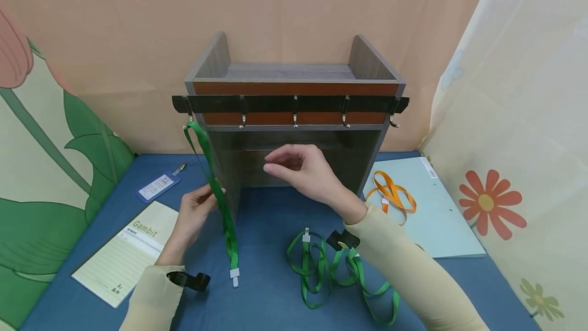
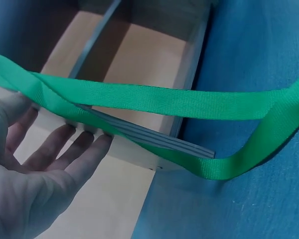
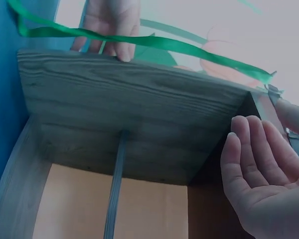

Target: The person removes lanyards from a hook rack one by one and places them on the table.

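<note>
A green lanyard (image 1: 230,241) hangs from the leftmost hook of a black hook rail (image 1: 271,102), its white clip end down near the table. My left hand (image 1: 195,213) is behind and beside this strap. In the left wrist view its fingers (image 2: 89,154) are loosely extended against the side panel of the grey wooden shelf (image 2: 124,159), with the strap passing across near the thumb. My right hand (image 1: 305,170) hovers in front of the shelf, below the rail, fingers gently bent with nothing between them. The right wrist view shows its cupped palm (image 3: 274,199).
More green lanyards (image 1: 305,269) lie in loops at the front right, partly under the right forearm. An orange lanyard (image 1: 390,190) rests on a pale blue folder (image 1: 441,218). At left are a blue badge holder (image 1: 158,188) and a Gambit notepad (image 1: 124,259).
</note>
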{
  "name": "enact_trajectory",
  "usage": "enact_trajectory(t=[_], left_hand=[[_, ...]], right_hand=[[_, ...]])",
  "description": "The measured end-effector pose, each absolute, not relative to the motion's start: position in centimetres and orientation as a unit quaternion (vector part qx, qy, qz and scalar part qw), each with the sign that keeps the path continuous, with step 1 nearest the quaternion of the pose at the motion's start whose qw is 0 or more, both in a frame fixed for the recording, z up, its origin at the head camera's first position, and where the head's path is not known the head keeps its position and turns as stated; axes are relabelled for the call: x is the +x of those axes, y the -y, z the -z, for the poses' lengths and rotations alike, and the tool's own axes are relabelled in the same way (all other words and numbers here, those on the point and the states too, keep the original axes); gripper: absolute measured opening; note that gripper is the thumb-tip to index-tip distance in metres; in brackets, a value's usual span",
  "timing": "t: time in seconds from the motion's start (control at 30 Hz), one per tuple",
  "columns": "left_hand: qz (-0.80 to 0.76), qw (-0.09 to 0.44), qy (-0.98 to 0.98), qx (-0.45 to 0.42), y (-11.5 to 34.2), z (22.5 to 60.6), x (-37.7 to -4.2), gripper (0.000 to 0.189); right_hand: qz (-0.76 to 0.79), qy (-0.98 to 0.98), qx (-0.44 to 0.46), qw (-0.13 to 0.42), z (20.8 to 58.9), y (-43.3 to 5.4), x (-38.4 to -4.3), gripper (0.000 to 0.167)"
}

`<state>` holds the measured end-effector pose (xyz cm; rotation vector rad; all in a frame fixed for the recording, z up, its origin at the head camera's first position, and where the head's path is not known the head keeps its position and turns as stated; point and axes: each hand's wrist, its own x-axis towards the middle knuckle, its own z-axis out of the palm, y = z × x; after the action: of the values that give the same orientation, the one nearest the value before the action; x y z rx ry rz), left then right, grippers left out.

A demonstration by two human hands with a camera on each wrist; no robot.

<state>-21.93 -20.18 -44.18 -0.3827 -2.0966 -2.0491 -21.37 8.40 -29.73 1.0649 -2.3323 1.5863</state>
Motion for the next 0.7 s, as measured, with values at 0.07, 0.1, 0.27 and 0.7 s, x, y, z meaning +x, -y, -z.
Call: enact_trajectory(t=[0.07, 0.1, 0.27, 0.7], left_hand=[[0.695, 0.083, 0.701, -0.133, 20.3, 44.0, -21.9, 0.033], [0.697, 0.080, 0.700, -0.135, 20.4, 43.9, -22.0, 0.033], [0.717, 0.060, 0.680, -0.140, 20.6, 43.6, -22.0, 0.035], [0.741, 0.036, 0.657, -0.137, 20.8, 43.3, -22.1, 0.034]], right_hand=[[-0.530, 0.767, 0.357, 0.064, 29.5, -7.8, -21.5, 0.019], [-0.532, 0.764, 0.359, 0.064, 29.4, -7.4, -21.6, 0.019], [-0.537, 0.758, 0.367, 0.060, 29.2, -6.0, -22.1, 0.018], [-0.573, 0.735, 0.361, 0.026, 29.4, -4.1, -23.2, 0.020]])
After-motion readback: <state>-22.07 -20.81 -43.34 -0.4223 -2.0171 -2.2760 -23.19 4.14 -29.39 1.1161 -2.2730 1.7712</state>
